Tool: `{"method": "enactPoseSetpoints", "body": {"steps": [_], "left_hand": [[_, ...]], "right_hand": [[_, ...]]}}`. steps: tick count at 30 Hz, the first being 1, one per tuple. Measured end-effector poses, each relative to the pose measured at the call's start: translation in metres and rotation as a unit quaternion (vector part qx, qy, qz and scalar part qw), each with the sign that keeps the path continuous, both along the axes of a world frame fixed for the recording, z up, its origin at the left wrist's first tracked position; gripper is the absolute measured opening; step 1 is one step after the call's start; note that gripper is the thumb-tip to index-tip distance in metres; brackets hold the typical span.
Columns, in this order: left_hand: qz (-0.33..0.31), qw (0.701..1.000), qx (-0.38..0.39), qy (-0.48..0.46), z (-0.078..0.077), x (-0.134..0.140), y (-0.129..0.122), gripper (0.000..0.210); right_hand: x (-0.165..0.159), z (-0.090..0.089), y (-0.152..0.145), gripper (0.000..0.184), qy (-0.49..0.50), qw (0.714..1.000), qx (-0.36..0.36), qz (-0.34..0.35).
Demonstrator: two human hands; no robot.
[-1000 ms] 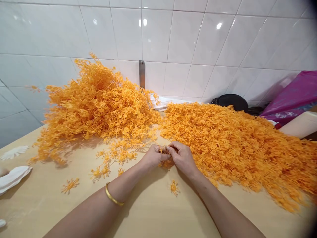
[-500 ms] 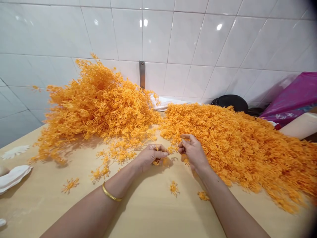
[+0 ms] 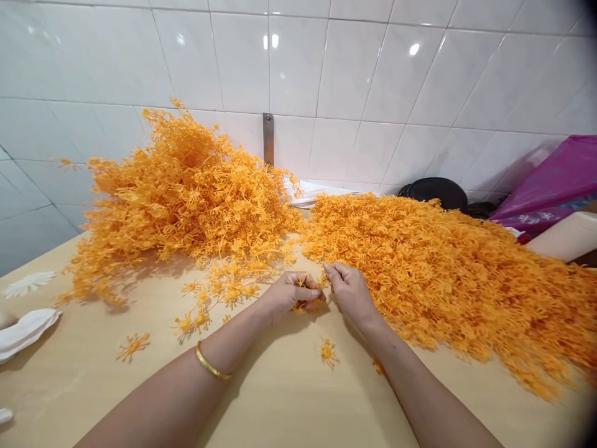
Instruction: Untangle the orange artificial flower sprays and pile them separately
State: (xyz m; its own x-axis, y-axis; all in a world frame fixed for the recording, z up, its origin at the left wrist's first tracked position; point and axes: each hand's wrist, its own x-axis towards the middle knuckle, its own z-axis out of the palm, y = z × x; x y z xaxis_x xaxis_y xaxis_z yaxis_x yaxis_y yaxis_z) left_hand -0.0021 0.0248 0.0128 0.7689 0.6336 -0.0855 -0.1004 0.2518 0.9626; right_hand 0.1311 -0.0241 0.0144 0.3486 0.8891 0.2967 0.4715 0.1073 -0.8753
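My left hand (image 3: pixel 293 294) pinches a small orange plastic flower sprig (image 3: pixel 301 281); its thin arms show above and below the fingers. Just to the right, my right hand (image 3: pixel 351 292) is closed, thumb against forefinger. Orange bits show by its fingertips, but I cannot make out what they grip. A loose orange floret (image 3: pixel 328 353) lies on the table below the hands. My right forearm partly covers a second floret (image 3: pixel 379 368).
A tall heap of orange sprigs (image 3: pixel 186 186) stands at the left back. A wide pile of orange florets (image 3: pixel 466 274) spreads over the right side. White petal shapes (image 3: pixel 28 284) lie at the left edge. A black case (image 3: pixel 433 193) and a purple bag (image 3: pixel 550 180) sit by the tiled wall.
My right hand has moved left and slightly down, closer to my left hand. My left hand has shifted slightly right, keeping its hold on the sprig.
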Motion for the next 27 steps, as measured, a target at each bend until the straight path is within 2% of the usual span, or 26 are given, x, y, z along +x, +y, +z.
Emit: {"method": "enactPoseSetpoints", "body": {"steps": [3, 6, 10, 15, 20, 21, 23, 25, 27], "left_hand": [[-0.006, 0.999, -0.025, -0.031, 0.004, 0.001, 0.002, 0.013], [-0.02, 0.996, -0.046, -0.067, 0.008, 0.002, 0.003, 0.011], [-0.039, 0.991, -0.076, -0.098, 0.011, 0.003, 0.004, 0.012], [-0.028, 0.974, -0.181, -0.133, 0.01, 0.0, 0.007, 0.007], [-0.115, 0.95, -0.25, -0.15, 0.006, -0.01, 0.006, 0.006], [-0.104, 0.949, -0.254, -0.156, 0.006, -0.011, 0.006, 0.005], [-0.032, 0.95, -0.264, -0.166, 0.006, -0.012, 0.007, 0.004], [0.043, 0.945, -0.282, -0.161, 0.006, -0.011, 0.009, 0.006], [0.076, 0.94, -0.296, -0.15, 0.005, -0.01, 0.012, 0.008]], "right_hand": [[-0.007, -0.001, 0.002, 0.038, 0.173, 0.985, 0.011, -0.007], [-0.016, 0.005, 0.003, 0.039, 0.34, 0.94, 0.044, 0.001], [-0.028, 0.012, 0.003, 0.037, 0.442, 0.894, 0.072, -0.004], [-0.029, 0.016, 0.004, 0.035, 0.488, 0.871, 0.06, -0.002], [0.002, 0.027, 0.006, 0.031, 0.51, 0.857, 0.075, -0.015], [0.007, 0.028, 0.006, 0.03, 0.513, 0.855, 0.075, -0.019], [0.013, 0.029, 0.004, 0.027, 0.508, 0.859, 0.067, -0.026], [0.012, 0.028, 0.002, 0.024, 0.482, 0.874, 0.057, -0.027], [0.008, 0.024, 0.0, 0.02, 0.44, 0.897, 0.036, -0.022]]}}
